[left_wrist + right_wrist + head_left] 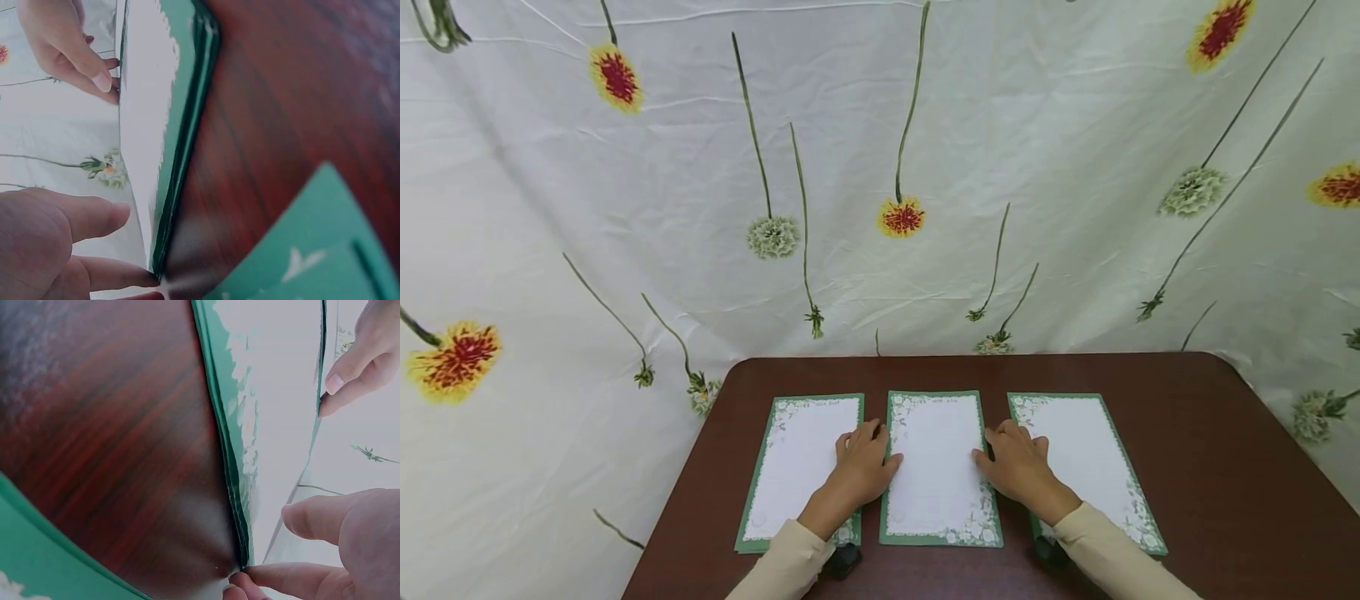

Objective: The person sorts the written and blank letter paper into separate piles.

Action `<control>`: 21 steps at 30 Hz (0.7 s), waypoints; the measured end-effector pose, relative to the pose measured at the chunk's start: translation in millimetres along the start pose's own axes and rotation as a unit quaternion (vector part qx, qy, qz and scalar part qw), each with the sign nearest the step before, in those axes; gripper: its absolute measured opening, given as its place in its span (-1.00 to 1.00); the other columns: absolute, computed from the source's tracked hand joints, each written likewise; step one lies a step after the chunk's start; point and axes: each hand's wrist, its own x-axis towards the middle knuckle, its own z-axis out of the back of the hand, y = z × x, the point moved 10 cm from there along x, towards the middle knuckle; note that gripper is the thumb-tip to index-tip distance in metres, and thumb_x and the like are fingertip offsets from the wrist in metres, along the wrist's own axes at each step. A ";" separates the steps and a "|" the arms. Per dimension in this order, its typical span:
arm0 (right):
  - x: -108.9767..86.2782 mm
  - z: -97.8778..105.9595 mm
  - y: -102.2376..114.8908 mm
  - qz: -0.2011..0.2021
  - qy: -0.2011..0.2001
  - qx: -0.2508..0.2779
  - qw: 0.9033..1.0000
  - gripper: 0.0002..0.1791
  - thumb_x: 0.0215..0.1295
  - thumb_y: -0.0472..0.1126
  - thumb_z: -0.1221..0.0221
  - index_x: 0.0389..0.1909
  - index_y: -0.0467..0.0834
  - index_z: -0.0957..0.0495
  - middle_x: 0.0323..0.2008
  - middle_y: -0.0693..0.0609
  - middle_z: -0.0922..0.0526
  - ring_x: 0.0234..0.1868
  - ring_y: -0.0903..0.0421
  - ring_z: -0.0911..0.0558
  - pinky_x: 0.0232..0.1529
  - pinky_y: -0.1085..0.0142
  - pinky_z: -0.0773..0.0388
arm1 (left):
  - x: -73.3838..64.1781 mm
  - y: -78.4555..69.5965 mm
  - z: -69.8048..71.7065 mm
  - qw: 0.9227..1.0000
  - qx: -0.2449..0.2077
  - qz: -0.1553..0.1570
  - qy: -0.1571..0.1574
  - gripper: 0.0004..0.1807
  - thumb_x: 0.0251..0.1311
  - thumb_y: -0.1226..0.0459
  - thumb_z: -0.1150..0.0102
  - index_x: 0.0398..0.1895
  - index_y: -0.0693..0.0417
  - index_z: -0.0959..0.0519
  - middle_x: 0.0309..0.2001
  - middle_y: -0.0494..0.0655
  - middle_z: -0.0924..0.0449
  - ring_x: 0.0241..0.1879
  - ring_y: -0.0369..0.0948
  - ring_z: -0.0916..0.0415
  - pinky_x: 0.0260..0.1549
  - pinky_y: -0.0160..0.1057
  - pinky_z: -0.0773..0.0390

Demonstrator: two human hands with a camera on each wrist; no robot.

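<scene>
Between both hands lies the middle stack of white paper (936, 467) with green floral borders, flat on the table. My left hand (863, 462) is at its left edge, fingertips at the side and thumb over the border. At the opposite edge is my right hand (1018, 462), with fingertips against the side. In the left wrist view, layered green edges show on the middle stack (147, 94), and the thumb stands apart above the finger. The right wrist view shows the right fingers (294, 576) extended to the edge of the stack.
A similar green-bordered left stack (797, 467) and right stack (1090, 458) flank the middle one, partly covered by my forearms. All lie on a dark brown wooden table (1217, 492). Behind it hangs a white cloth (850, 75) printed with flowers.
</scene>
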 end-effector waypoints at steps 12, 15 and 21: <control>6.4 6.8 -5.4 -0.030 -0.021 0.036 0.999 -0.53 0.50 -0.09 -0.28 0.27 -0.30 -0.63 -0.14 -0.10 -0.71 -0.29 0.01 -0.60 -0.24 0.05 -0.12 | -0.8 -7.5 11.7 0.997 -0.011 -0.012 -0.071 -0.44 0.53 0.25 -0.14 0.46 0.40 -0.41 0.25 0.28 -0.45 0.17 0.17 -0.36 0.08 0.20 -0.31; 8.3 8.4 -7.6 -0.034 -0.037 0.068 0.996 -0.59 0.49 -0.13 -0.28 0.21 -0.28 -0.66 -0.32 0.03 -0.73 -0.40 0.10 -0.56 -0.22 0.05 -0.14 | -1.4 -10.5 13.6 0.996 0.002 -0.026 -0.089 -0.47 0.50 0.30 -0.17 0.42 0.43 -0.45 0.05 0.25 -0.53 0.02 0.15 -0.44 -0.10 0.11 -0.35; 10.9 9.3 -11.6 -0.035 -0.048 0.102 0.993 -0.67 0.49 -0.17 -0.28 0.15 -0.26 -0.67 -0.31 0.03 -0.76 -0.34 0.05 -0.64 -0.16 -0.02 -0.20 | 2.4 -12.0 11.7 0.996 0.005 -0.030 -0.084 -0.49 0.53 0.34 -0.10 0.44 0.41 -0.43 -0.10 0.21 -0.61 -0.04 0.20 -0.57 -0.09 0.19 -0.43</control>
